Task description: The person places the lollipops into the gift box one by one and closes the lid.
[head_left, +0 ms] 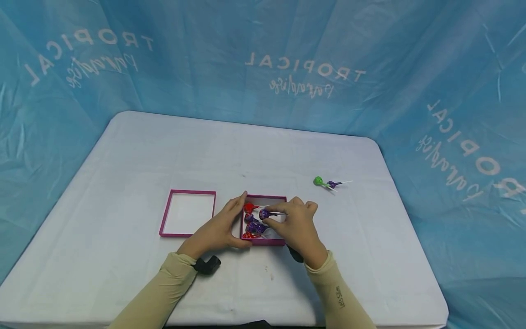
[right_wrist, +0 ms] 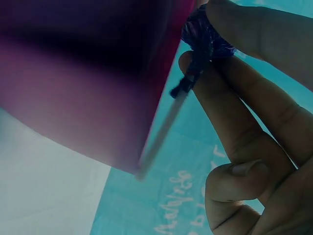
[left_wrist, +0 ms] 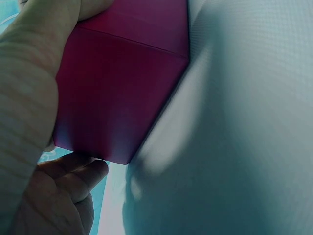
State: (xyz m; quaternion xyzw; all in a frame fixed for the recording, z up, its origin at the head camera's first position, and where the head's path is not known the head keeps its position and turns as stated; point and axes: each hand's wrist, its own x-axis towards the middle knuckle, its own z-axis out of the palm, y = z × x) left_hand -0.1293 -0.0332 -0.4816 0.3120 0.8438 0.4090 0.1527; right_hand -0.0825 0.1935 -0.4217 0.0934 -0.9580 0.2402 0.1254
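Note:
A magenta-edged box (head_left: 267,242) sits near the middle of the white table, with several red and purple wrapped lollipops lying along its left side, among them a red lollipop (head_left: 249,207). My left hand (head_left: 218,230) grips this box from the left, thumb at the front corner and fingers at the back corner. In the left wrist view the box's magenta side (left_wrist: 112,93) lies between thumb and fingers. Over the box, my right hand (head_left: 299,225) pinches a purple lollipop (right_wrist: 203,39) by its wrapped head, its white stick pointing right in the head view.
Left of the box lies a shallow magenta-rimmed lid (head_left: 186,235), white inside. A green lollipop (head_left: 318,181) and another purple lollipop (head_left: 332,184) lie together on the table at the right. Blue printed sheeting (head_left: 230,82) hangs around the table.

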